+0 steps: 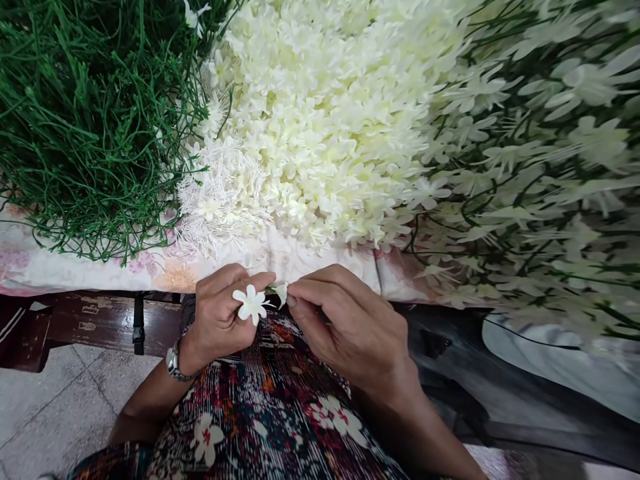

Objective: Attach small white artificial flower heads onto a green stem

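In the head view, my left hand (223,310) is closed around the stem of an artificial flower, mostly hidden by the fingers. One open white flower head (251,304) shows at the left thumb. A second, smaller white blossom (281,292) sits on a short green tip between the hands. My right hand (353,320) pinches this blossom at its petals with thumb and forefinger. Both hands are held at the table's near edge, above my patterned clothing. Straight ahead lies a big heap of loose cream-white artificial blossoms (340,133).
Green plastic stems (100,127) are piled at the left. Thin white stamen pieces (220,193) lie beside them. Finished-looking white flower sprays (550,153) fill the right side. A floral cloth (320,263) covers the table. Below left is a brown wooden bench (95,320) with a black strap.
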Demonstrator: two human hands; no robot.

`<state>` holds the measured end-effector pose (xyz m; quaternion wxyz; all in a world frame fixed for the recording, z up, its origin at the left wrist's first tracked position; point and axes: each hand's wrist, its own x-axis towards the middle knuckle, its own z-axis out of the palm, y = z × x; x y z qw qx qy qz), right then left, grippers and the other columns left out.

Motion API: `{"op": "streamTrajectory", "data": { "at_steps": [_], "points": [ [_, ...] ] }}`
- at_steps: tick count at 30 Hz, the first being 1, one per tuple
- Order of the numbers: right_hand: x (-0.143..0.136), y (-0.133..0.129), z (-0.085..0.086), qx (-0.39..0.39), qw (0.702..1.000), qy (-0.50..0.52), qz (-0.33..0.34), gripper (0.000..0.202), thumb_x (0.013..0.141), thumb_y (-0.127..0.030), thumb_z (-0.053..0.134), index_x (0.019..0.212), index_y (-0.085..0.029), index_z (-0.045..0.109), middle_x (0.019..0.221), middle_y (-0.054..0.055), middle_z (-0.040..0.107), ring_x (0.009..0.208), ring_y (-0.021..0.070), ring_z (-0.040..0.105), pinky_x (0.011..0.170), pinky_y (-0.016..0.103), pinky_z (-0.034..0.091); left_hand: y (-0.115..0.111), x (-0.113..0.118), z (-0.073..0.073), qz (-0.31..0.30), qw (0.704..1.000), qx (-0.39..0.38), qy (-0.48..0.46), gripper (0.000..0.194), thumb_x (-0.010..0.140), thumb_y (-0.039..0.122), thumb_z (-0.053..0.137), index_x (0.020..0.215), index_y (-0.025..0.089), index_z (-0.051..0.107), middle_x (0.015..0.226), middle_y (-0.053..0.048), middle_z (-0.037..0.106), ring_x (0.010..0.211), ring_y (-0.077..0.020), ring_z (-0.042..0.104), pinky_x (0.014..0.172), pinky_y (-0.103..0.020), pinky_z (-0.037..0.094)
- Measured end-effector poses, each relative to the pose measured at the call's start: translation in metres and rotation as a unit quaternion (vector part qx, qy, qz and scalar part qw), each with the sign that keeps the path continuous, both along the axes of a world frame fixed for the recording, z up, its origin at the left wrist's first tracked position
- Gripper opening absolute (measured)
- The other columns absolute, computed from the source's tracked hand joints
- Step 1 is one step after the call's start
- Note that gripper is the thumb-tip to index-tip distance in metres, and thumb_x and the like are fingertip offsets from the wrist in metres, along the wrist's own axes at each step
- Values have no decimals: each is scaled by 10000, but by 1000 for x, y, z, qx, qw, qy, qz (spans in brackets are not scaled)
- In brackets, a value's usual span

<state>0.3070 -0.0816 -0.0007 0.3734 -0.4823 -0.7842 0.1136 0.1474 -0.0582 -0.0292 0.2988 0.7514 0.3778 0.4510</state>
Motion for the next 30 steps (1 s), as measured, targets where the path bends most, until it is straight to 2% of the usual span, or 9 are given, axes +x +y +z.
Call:
{"op": "streamTrajectory", "data": {
  "at_steps": [10,19,30],
  "points": [
    [-2,1,-2,-23,1000,8,-6,189,716,-57,548,891,-130,550,750,34,560,712,98,530,634,215,461,1,0,-1,15,999,26,41,316,667,36,538,939,176,619,613,16,496,546,-82,449,474,-205,345],
    [-6,2,-7,-9,999,-12,-31,146,741,-86,511,853,-180,518,733,26,560,690,121,528,598,256,466,4,-1,-1,-5,997,35,72,257,683,67,522,898,177,609,688,-16,575,606,-110,505,540,-241,397],
    [-4,9,-17,-18,999,-31,-13,115,756,-88,494,842,-164,488,729,33,553,705,118,530,619,253,475,10,3,-7,-28,996,40,73,177,678,26,449,736,135,576,567,-8,520,508,-87,413,467,-217,318]
  ]
}}
